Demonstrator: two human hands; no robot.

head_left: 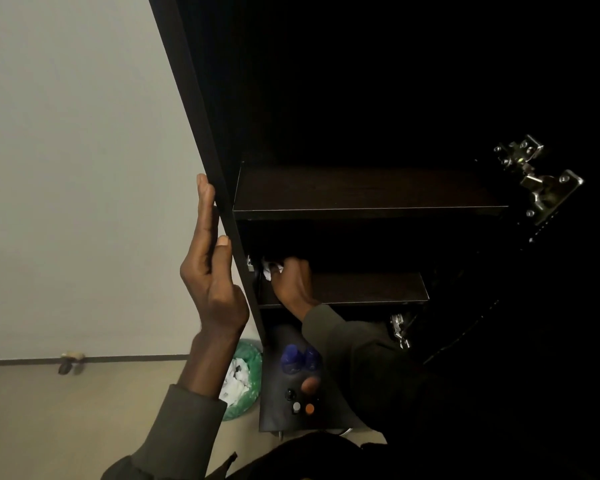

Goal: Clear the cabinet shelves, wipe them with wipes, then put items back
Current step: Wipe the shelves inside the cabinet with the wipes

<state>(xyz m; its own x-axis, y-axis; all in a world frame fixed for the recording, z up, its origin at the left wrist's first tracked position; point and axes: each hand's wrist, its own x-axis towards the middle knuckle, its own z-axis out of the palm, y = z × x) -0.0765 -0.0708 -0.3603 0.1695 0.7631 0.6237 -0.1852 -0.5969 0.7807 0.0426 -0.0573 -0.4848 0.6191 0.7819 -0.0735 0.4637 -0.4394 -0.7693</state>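
I look down into a dark brown cabinet. Its upper shelf is bare. My right hand reaches to the far left corner of the lower shelf and presses a crumpled white wipe against it. My left hand lies flat on the outside of the cabinet's left side panel, fingers straight, thumb at the panel's front edge, holding nothing.
Below the shelves a dark surface carries two blue bottles and small bottles with white and orange caps. A green-lined bin with used white wipes stands on the floor to the left. Metal hinges sit on the right.
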